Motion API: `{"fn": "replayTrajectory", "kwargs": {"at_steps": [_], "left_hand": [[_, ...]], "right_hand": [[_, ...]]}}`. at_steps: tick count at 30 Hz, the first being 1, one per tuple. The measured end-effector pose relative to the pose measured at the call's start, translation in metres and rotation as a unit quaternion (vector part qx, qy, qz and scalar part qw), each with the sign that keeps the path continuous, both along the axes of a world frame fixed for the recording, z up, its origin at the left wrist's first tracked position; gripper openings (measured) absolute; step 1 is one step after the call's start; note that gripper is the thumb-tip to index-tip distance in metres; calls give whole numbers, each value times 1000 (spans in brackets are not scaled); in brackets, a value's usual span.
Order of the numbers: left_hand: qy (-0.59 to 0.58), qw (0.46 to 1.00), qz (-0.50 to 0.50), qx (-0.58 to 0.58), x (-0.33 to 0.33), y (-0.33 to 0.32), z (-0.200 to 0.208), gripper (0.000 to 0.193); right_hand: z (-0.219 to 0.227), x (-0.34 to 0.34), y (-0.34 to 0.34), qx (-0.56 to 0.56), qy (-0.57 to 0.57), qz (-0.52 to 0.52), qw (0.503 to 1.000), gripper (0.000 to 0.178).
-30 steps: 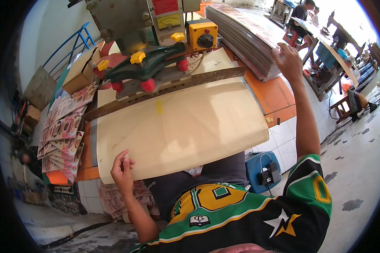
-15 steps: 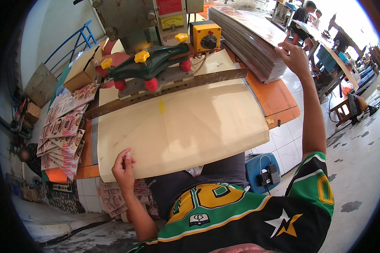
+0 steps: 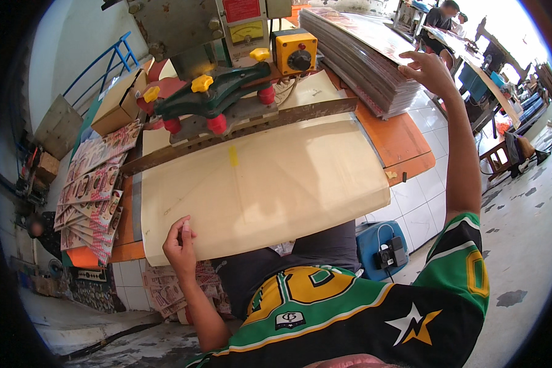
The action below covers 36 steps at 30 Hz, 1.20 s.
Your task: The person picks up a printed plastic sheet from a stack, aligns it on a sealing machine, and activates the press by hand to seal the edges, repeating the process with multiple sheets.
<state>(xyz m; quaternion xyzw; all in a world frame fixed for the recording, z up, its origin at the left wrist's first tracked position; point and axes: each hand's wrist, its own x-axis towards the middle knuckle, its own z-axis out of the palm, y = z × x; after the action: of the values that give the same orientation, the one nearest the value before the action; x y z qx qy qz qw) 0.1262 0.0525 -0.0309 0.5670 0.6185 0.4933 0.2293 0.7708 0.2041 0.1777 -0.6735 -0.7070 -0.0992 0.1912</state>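
1. Stack of printed sheets: located at the far right of the orange worktop, many thin layers with a glossy print on top.
2. My right grip is at the near right corner of the stack's top, arm stretched out, fingers bent, with thumb and forefinger pointing at the edge. Whether they are clamped on a sheet or slightly apart from it, I cannot tell.
3. My left grip is at the near left part of a large cream sheet, fingers curled and close together. I cannot tell whether they pinch its edge.
4. The cream sheet spreads before me, its near edge reaching over my lap. A yellow strip marks its far part.
5. A long metal bar crosses the far side of the sheet, beneath a dark green bracket with yellow knobs and red cylinders.
6. Yellow control box, black dial on its front, noted between bracket and stack.
7. Printed pieces lie overlapping at the left, near a cardboard box.
8. Blue container observed below the worktop, right of my legs, a black adapter on it.
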Motion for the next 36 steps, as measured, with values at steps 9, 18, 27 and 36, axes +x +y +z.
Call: {"fn": "replayTrajectory", "kwargs": {"at_steps": [9, 18, 27, 36], "left_hand": [[-4, 1000, 1, 7, 2, 3, -3, 22], [21, 1000, 5, 10, 4, 0, 0, 24], [24, 999, 18, 13, 4, 2, -1, 24], [24, 999, 19, 21, 4, 2, -3, 24]], "right_hand": [[2, -8, -20, 192, -94, -102, 971, 25], [-50, -52, -93, 218, -111, -2, 970, 22], [-68, -3, -107, 333, 184, -154, 912, 49], [-85, 6, -89, 107, 779, -3, 618, 52]]}}
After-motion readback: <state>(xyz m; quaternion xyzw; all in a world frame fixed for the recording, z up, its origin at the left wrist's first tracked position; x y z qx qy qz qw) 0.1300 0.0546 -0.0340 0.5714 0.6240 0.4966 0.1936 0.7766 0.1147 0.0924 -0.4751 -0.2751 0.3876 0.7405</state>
